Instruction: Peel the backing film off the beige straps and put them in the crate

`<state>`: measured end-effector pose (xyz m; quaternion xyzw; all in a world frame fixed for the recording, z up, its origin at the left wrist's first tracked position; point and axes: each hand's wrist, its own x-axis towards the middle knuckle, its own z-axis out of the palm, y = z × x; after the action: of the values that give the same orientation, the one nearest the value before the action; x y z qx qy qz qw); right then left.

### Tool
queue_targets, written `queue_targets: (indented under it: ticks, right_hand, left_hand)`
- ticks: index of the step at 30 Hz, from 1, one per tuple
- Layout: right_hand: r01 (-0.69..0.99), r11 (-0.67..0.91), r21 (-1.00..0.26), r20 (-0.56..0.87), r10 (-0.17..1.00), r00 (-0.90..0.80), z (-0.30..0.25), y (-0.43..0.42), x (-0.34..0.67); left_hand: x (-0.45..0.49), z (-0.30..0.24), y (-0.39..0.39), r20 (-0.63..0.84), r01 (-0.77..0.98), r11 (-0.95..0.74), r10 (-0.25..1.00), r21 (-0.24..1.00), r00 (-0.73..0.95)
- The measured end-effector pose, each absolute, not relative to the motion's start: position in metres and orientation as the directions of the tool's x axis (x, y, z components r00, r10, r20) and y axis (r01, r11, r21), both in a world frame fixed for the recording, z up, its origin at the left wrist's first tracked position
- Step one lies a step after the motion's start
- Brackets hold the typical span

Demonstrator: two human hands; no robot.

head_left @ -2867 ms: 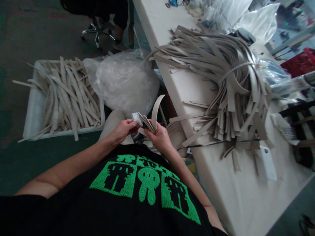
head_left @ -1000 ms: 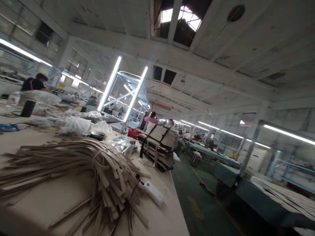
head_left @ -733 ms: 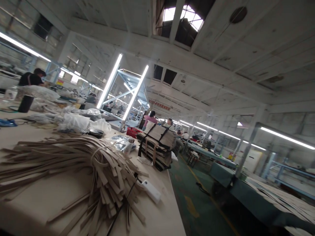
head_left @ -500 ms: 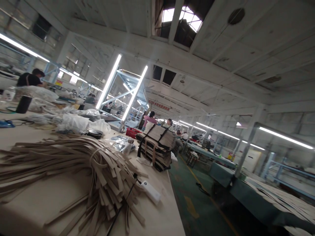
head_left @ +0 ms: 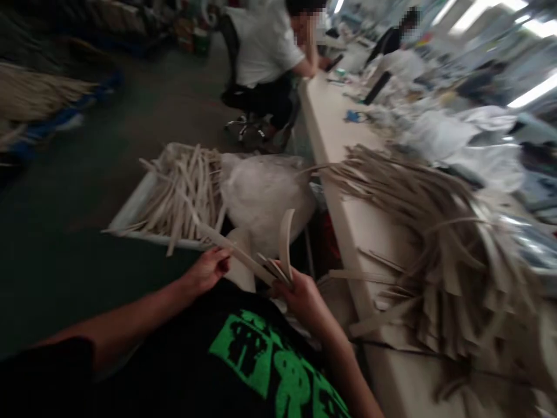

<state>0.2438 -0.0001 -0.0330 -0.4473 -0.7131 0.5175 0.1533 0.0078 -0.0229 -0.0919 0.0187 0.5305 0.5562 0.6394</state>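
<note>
My left hand (head_left: 211,270) is closed, its fingertips pinching a long beige strip (head_left: 250,264) that slants down to my other hand. Wrapped around several short-looking strap ends, my right hand (head_left: 300,293) is closed too. One of those ends, a curved beige strip (head_left: 285,241), sticks upward out of the grip. To the right, a thick bundle of beige strips (head_left: 418,215) lies spread on the table (head_left: 319,110). Beyond my left hand stands a pale bin (head_left: 134,203) full of loose strips (head_left: 187,191). Motion blurs the finger details.
A cloudy plastic bag (head_left: 265,186) bulges between bin and table. A person in a white shirt (head_left: 265,46) sits on a wheeled chair (head_left: 230,52) at the table's far end. More plastic bags (head_left: 452,133) lie behind the bundle. Piled material (head_left: 39,93) lies at far left.
The view has swung left and down from the hall to my body and the bin. Both my hands, holding strips, have come into view; the bundle now appears on the right.
</note>
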Motion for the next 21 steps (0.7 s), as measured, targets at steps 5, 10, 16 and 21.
queue_targets:
  ticks: [5, 10, 16, 21]
  right_hand:
    - [0.547, 0.095, -0.831, -0.262, 0.802, -0.537, -0.040, 0.007, 0.249]
    - [0.550, 0.009, -0.835, -0.315, 0.811, -0.493, -0.032, 0.003, 0.248]
    - [0.614, 0.049, -0.788, -0.305, 0.834, -0.459, -0.019, -0.001, 0.263]
    - [0.723, 0.152, -0.673, -0.293, 0.844, -0.450, -0.014, -0.001, 0.274]
  left_hand:
    - [0.018, -0.087, -0.028, -0.741, -0.823, 0.390, 0.669, 0.413, -0.055]
    - [0.034, -0.072, -0.014, -0.631, -0.831, 0.293, 0.771, 0.474, -0.088]
    - [0.052, -0.079, -0.020, -0.642, -0.811, 0.362, 0.766, 0.459, -0.022]
    - [0.063, -0.084, -0.023, -0.689, -0.782, 0.447, 0.724, 0.434, 0.032]
